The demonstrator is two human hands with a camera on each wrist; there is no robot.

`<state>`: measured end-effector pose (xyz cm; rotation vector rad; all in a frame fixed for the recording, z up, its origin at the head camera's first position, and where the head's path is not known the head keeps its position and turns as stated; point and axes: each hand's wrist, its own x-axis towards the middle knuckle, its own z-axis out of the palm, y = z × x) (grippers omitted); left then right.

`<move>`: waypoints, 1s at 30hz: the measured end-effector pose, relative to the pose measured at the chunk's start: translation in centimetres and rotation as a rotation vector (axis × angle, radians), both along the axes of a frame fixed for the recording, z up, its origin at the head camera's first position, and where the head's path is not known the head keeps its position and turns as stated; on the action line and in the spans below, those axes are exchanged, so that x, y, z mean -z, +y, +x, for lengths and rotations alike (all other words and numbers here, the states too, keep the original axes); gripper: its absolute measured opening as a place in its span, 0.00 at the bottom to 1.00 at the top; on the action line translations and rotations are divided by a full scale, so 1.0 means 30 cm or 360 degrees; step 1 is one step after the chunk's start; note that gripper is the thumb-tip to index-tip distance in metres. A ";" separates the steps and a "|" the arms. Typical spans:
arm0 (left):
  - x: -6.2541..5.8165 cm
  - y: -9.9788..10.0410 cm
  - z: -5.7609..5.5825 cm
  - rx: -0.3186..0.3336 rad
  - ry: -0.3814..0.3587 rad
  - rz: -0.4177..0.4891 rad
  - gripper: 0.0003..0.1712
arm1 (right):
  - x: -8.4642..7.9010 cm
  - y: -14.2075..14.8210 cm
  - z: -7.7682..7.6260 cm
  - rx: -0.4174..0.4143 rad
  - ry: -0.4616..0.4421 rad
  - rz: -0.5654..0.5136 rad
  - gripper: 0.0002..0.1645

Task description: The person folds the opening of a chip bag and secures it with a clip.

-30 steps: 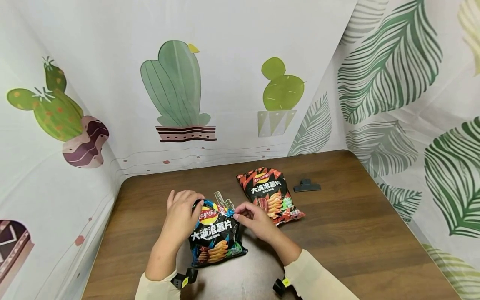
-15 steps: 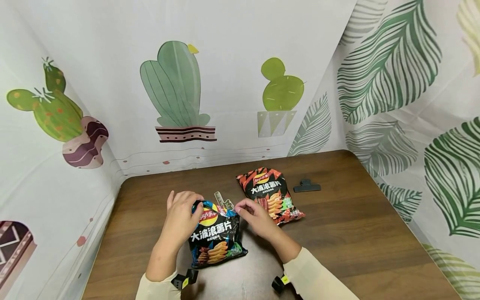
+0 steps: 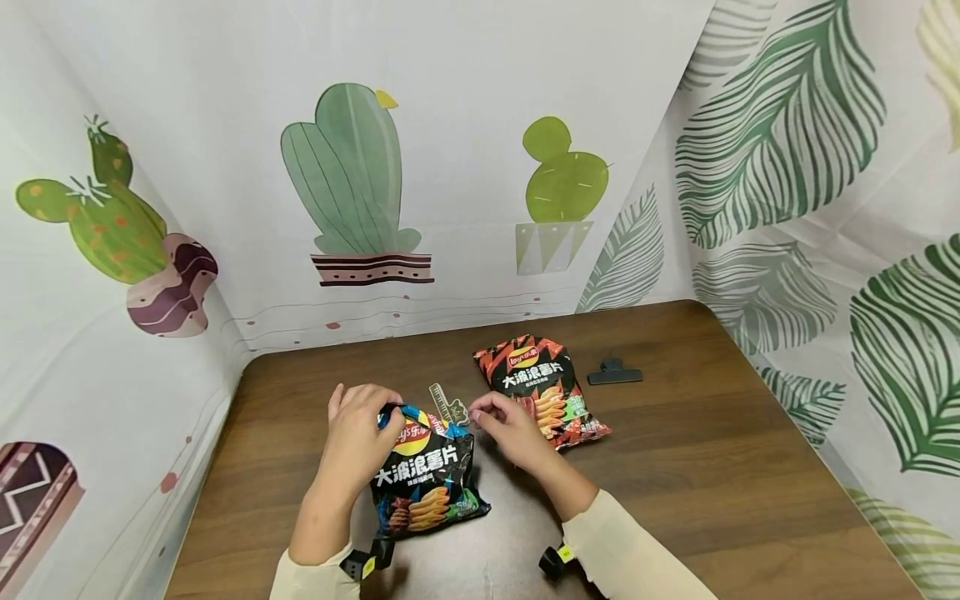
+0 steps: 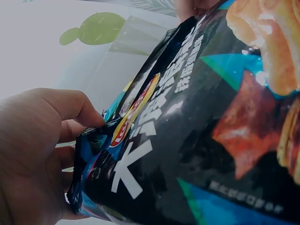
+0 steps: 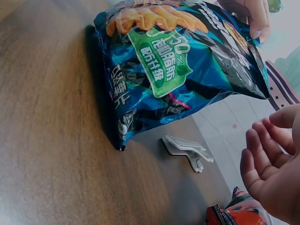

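My left hand [image 3: 360,437] pinches the top left corner of a black and blue bag of chips [image 3: 423,479], which stands tilted on the table. In the left wrist view, the thumb and fingers close around the crimped top edge of the bag [image 4: 187,117]. To the right of the bag's top edge is my right hand [image 3: 513,429], and in the right wrist view its loosely curled fingers [image 5: 257,150] hold nothing and are apart from the bag. A pale clip with ruler-like marks [image 3: 448,404] lies just behind the bag.
A red and black bag of chips [image 3: 536,392] lies behind my right hand. Farther right sits a black bag clip [image 3: 615,372]. The brown wooden table [image 3: 675,467] meets a white cloth printed with cacti and leaves [image 3: 465,167] at the back and sides.
My right hand has let go of the bag's top right corner, and a gap has opened between them. The bag has shifted slightly left with my left hand.
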<state>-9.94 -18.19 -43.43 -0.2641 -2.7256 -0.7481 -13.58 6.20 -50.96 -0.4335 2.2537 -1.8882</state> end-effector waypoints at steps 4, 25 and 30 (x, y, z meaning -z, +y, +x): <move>-0.003 0.000 0.001 -0.0016 -0.0017 0.0008 0.05 | 0.016 -0.006 -0.010 0.0011 0.0001 0.0088 0.15; -0.002 -0.020 0.006 -0.0068 -0.0022 0.0010 0.05 | 0.034 -0.043 -0.036 -0.0032 0.0043 0.0467 0.22; 0.004 -0.028 0.006 -0.0088 -0.0025 0.0016 0.05 | 0.038 -0.049 -0.041 -0.0038 0.0033 0.0584 0.24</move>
